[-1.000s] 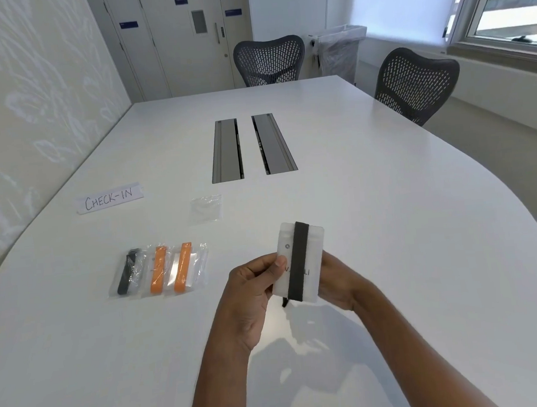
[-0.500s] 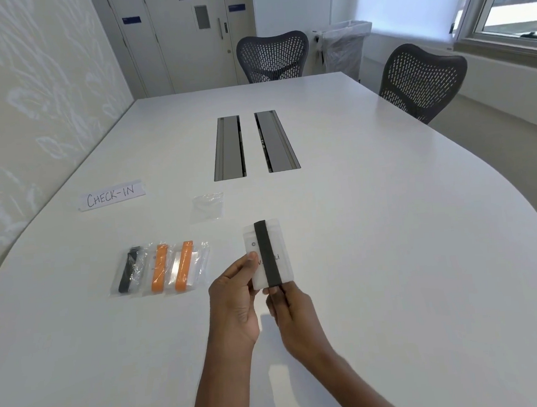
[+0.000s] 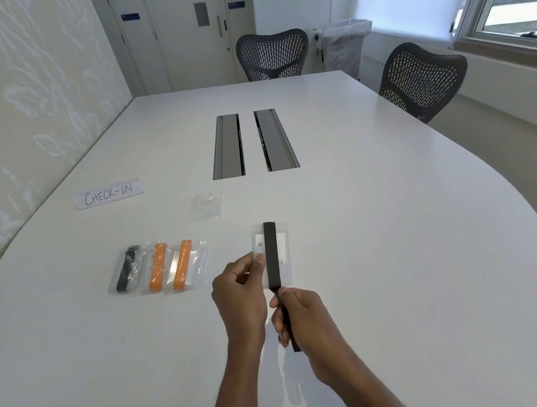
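A clear plastic badge holder [image 3: 282, 244] with a white card inside is held upright above the white table [image 3: 391, 225]. A black strap [image 3: 272, 254] runs down its front and trails out below it. My left hand [image 3: 241, 297] pinches the holder's lower left edge between thumb and fingers. My right hand [image 3: 305, 316] sits just below the holder and grips the strap's loose lower end, which sticks out under the fist.
To the left lie clear bags with a black strap [image 3: 126, 268] and two orange straps [image 3: 171, 265]. An empty clear bag [image 3: 207, 205] and a "CHECK-IN" sign [image 3: 109, 193] lie farther back. Two grey cable hatches [image 3: 252, 142] sit mid-table. Two mesh chairs [image 3: 273, 55] stand beyond.
The holder has shifted left and lower. My right hand left the holder's right side, came underneath, and has drawn the strap's loose end downward.
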Demonstrator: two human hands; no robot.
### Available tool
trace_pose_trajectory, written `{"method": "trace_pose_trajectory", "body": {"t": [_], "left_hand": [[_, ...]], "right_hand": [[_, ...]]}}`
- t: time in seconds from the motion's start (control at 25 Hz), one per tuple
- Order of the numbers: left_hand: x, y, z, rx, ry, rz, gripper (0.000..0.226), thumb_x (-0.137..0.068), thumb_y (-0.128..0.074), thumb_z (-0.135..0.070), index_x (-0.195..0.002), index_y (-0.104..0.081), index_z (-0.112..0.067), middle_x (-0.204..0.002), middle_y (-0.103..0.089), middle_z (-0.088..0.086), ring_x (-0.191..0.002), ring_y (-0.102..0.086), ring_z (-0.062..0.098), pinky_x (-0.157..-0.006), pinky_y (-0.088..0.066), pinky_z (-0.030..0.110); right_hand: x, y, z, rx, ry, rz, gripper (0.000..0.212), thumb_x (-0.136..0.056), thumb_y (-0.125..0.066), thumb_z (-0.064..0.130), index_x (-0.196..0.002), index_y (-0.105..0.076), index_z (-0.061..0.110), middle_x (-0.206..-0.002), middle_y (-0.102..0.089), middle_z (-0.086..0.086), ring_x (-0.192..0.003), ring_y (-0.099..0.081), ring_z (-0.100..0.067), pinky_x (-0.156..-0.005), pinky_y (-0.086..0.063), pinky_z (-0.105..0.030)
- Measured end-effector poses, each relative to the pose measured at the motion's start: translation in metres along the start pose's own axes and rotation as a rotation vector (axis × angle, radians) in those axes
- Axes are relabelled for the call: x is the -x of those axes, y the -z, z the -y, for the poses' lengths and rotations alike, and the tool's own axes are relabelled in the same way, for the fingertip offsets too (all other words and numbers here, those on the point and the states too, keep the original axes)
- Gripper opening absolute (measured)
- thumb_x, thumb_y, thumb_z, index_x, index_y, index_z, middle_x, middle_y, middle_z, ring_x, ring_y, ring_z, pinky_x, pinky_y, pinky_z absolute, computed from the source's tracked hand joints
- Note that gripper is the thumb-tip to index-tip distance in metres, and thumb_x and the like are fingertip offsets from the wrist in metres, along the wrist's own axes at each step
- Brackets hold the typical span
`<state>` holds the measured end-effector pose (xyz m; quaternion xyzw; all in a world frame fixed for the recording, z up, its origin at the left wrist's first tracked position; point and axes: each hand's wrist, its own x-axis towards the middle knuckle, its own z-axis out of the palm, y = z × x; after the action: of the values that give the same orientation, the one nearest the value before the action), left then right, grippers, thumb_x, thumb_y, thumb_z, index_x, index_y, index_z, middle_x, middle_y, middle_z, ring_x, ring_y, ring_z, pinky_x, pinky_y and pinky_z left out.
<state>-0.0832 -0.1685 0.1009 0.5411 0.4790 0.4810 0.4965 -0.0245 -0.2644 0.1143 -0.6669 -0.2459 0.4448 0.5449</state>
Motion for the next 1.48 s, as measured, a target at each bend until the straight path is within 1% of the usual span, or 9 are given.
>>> {"method": "trace_pose_trajectory", "body": {"t": [0.24, 0.36, 0.6, 0.76, 0.88, 0.96, 1.08, 1.28, 1.48], "left_hand": [[0.014, -0.005, -0.005, -0.168, -0.306, 0.057, 0.018, -0.095, -0.076, -0.017, -0.092, -0.077, -0.035, -0.079, -0.069, -0.01, -0.076, -0.068, 0.006, -0.067, -0.048, 0.014], [0.016, -0.01, -0.008, -0.207, -0.41, 0.084, 0.012, -0.095, -0.075, -0.013, -0.098, -0.082, -0.023, -0.08, -0.067, -0.01, -0.077, -0.069, 0.01, -0.069, -0.046, 0.012], [0.02, -0.013, -0.013, -0.212, -0.454, 0.168, 0.011, -0.096, -0.074, -0.016, -0.1, -0.082, -0.023, -0.08, -0.066, -0.008, -0.075, -0.069, 0.015, -0.067, -0.049, 0.011], [0.02, -0.012, -0.018, -0.139, -0.334, 0.244, 0.022, -0.097, -0.074, -0.023, -0.088, -0.076, -0.043, -0.079, -0.069, -0.011, -0.071, -0.068, 0.009, -0.061, -0.046, 0.01], [0.017, -0.009, -0.009, -0.107, -0.192, 0.216, 0.012, -0.097, -0.074, -0.028, -0.089, -0.079, -0.037, -0.082, -0.075, -0.012, -0.064, -0.065, 0.008, -0.059, -0.045, 0.014], [0.017, -0.01, -0.002, -0.094, -0.119, 0.184, 0.008, -0.097, -0.074, -0.031, -0.093, -0.081, -0.03, -0.084, -0.077, -0.013, -0.066, -0.069, 0.007, -0.061, -0.049, 0.017], [0.018, -0.013, 0.006, -0.074, -0.077, 0.151, 0.01, -0.095, -0.076, -0.03, -0.09, -0.076, -0.039, -0.085, -0.078, -0.017, -0.075, -0.073, 0.007, -0.07, -0.059, 0.026], [0.013, -0.014, 0.021, 0.039, 0.08, 0.151, 0.005, -0.094, -0.078, -0.03, -0.092, -0.079, -0.034, -0.087, -0.08, -0.017, -0.084, -0.075, 0.009, -0.077, -0.059, 0.025], [0.004, -0.016, 0.044, -0.031, 0.131, 0.246, 0.005, -0.093, -0.079, -0.029, -0.094, -0.081, -0.025, -0.087, -0.08, -0.009, -0.087, -0.074, 0.023, -0.082, -0.063, 0.036]], "right_hand": [[-0.006, 0.022, 0.031, -0.223, -0.074, 0.0, 0.041, -0.112, -0.04, 0.021, -0.088, -0.07, 0.008, -0.063, -0.057, -0.004, -0.058, -0.048, -0.017, -0.07, -0.046, -0.035], [-0.008, 0.029, 0.049, -0.15, 0.02, -0.047, 0.037, -0.108, -0.043, 0.017, -0.082, -0.068, 0.008, -0.06, -0.055, -0.005, -0.055, -0.046, -0.017, -0.067, -0.046, -0.033], [-0.015, 0.037, 0.065, -0.102, 0.191, -0.193, 0.038, -0.102, -0.046, 0.011, -0.069, -0.064, 0.005, -0.051, -0.052, -0.007, -0.049, -0.043, -0.017, -0.057, -0.043, -0.027], [-0.027, 0.035, 0.054, 0.21, 0.367, -0.276, 0.043, -0.102, -0.041, 0.023, -0.067, -0.054, 0.002, -0.056, -0.051, 0.0, -0.056, -0.045, -0.016, -0.06, -0.039, -0.035], [-0.035, 0.036, 0.043, 0.383, 0.391, -0.206, 0.036, -0.105, -0.048, 0.024, -0.074, -0.051, 0.006, -0.062, -0.049, 0.005, -0.054, -0.041, -0.008, -0.053, -0.037, -0.025], [-0.04, 0.035, 0.035, 0.373, 0.37, -0.21, 0.023, -0.101, -0.058, 0.02, -0.08, -0.054, 0.01, -0.065, -0.055, 0.001, -0.053, -0.044, -0.006, -0.05, -0.04, -0.018], [-0.053, 0.033, 0.023, 0.295, 0.35, -0.267, 0.012, -0.097, -0.068, 0.022, -0.093, -0.058, 0.018, -0.076, -0.063, -0.002, -0.059, -0.05, -0.004, -0.058, -0.045, -0.017], [-0.069, 0.033, 0.01, 0.251, 0.315, -0.335, 0.029, -0.092, -0.076, 0.036, -0.114, -0.057, 0.032, -0.111, -0.06, 0.009, -0.095, -0.061, -0.009, -0.075, -0.052, -0.025], [-0.084, 0.04, 0.001, 0.099, 0.175, -0.289, 0.028, -0.092, -0.079, 0.027, -0.112, -0.06, 0.029, -0.101, -0.07, -0.004, -0.082, -0.067, -0.012, -0.062, -0.05, -0.021]]}}
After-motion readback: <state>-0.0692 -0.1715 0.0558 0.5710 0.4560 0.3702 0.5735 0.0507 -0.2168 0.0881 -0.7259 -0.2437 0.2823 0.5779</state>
